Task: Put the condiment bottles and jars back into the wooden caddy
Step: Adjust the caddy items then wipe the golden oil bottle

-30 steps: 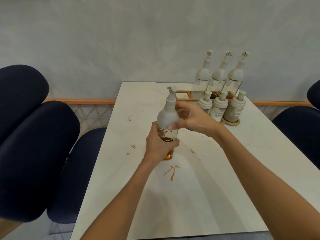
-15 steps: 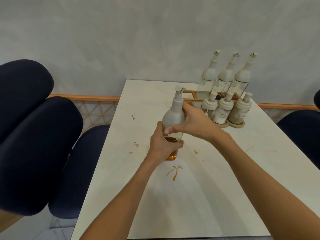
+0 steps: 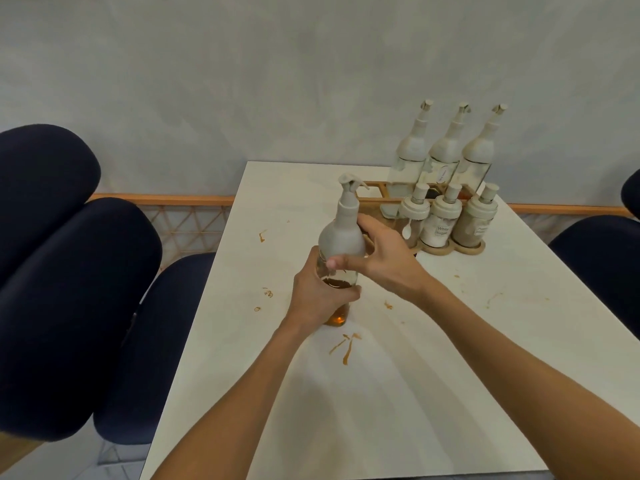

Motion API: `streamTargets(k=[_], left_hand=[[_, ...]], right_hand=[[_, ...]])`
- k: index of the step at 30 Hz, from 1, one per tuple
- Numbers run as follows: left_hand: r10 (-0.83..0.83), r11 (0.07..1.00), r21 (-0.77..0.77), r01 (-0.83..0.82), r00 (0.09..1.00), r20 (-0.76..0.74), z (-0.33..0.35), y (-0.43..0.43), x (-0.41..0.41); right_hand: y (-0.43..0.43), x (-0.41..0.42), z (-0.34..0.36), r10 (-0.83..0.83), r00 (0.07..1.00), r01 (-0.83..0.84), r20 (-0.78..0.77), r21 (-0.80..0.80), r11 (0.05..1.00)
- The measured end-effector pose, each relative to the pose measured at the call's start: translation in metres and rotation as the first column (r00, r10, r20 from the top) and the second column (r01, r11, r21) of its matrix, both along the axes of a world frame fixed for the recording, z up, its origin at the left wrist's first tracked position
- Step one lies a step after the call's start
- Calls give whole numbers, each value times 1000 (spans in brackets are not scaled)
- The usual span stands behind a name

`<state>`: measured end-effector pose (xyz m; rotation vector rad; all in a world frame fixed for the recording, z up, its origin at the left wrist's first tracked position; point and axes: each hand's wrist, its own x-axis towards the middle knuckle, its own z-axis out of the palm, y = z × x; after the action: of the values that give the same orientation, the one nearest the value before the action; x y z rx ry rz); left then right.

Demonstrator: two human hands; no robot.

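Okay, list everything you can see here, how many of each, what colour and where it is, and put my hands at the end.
held bottle: one, clear glass with amber liquid and a pale grey pump top, upright, mid-table
tall bottles: three, pale tops, back row of the caddy
short jars: three, pale lids, front row of the caddy
wooden caddy: one, light wood, far right part of the table, open slot at its left end
table: one, white
stains: several, brown, scattered on the table
chairs: dark blue, on both sides of the table, count unclear
left hand: grips the held bottle's glass body
right hand: holds its pale shoulder
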<state>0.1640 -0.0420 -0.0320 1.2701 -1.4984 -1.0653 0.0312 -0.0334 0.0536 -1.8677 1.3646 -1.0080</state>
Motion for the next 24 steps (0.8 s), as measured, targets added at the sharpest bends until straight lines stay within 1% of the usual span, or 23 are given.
streamTargets(k=[5, 12, 18, 24], left_hand=[[33, 999, -28, -33, 999, 6, -2, 1, -4], [81, 995, -51, -81, 997, 8, -2, 3, -8], [110, 991, -73, -110, 994, -5, -5, 4, -11], [142, 987, -74, -144, 989, -32, -7, 5, -14]], right_hand=[[8, 12, -6, -105, 994, 105, 4, -94, 990], [11, 20, -13, -193, 981, 193, 18, -166, 967], [12, 25, -18, -242, 970, 242, 22, -202, 949], [14, 27, -19, -248, 969, 244, 6, -208, 947]])
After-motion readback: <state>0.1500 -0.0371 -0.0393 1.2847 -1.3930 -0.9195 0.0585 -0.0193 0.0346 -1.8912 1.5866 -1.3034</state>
